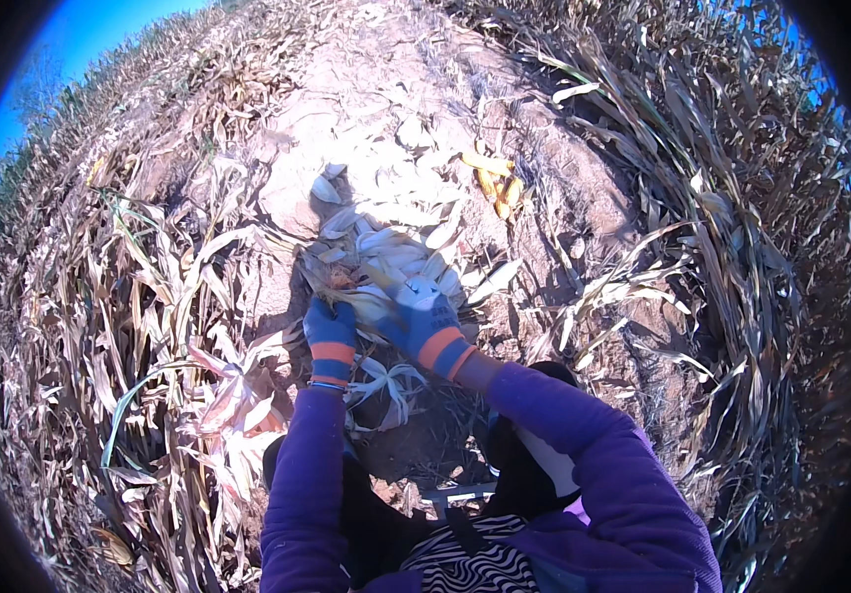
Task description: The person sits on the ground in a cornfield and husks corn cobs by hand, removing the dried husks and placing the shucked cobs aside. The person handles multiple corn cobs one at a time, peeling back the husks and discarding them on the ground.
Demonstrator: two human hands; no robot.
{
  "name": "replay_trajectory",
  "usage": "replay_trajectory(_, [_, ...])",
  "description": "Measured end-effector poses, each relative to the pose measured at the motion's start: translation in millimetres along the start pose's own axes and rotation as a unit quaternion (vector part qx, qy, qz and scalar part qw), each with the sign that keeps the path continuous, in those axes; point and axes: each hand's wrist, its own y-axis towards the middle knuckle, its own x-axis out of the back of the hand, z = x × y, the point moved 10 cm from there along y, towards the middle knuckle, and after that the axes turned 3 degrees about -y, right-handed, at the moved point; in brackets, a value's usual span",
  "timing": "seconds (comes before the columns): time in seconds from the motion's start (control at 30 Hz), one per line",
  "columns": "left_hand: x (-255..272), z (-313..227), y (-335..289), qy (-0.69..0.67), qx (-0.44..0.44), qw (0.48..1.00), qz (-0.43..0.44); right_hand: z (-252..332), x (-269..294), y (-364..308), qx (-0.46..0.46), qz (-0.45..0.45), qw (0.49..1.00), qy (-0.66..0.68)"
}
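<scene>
My left hand (330,324), in a blue glove with an orange-banded cuff, is closed on an ear of corn (368,304) still wrapped in pale husk. Reddish-brown silk (340,279) shows just beyond its fingers. Across from it my right hand (420,314), in a matching glove, presses against the same husk; its fingers are partly hidden and slightly blurred. Any kernels on this ear are covered. A pile of loose pale husks (391,249) lies on the ground just past both hands.
Several bare yellow corn cobs (495,183) lie on the soil ahead, to the right. Dry cornstalks (149,296) cover the left side, and more leaning stalks (732,257) line the right. A stripped husk (386,385) lies near my feet.
</scene>
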Motion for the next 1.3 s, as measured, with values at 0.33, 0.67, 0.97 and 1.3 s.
replay_trajectory(0.33, [-32.4,-16.2,-3.0,0.07,-0.048,0.984,0.155,-27.2,-26.2,9.3,-0.025,-0.041,0.976,0.212])
replay_trajectory(0.67, [-47.5,-32.0,-9.8,0.077,-0.092,0.976,0.182,-61.0,-63.2,6.8,-0.098,0.013,0.923,0.371])
replay_trajectory(0.97, [-56.4,-12.6,-15.9,0.074,-0.055,0.974,0.206,-55.1,-50.8,5.9,-0.03,0.0,0.964,0.264])
replay_trajectory(1.3, [-53.3,17.1,-4.9,0.039,0.007,0.978,0.202,-61.0,-63.9,-4.5,-0.12,0.052,0.936,0.327])
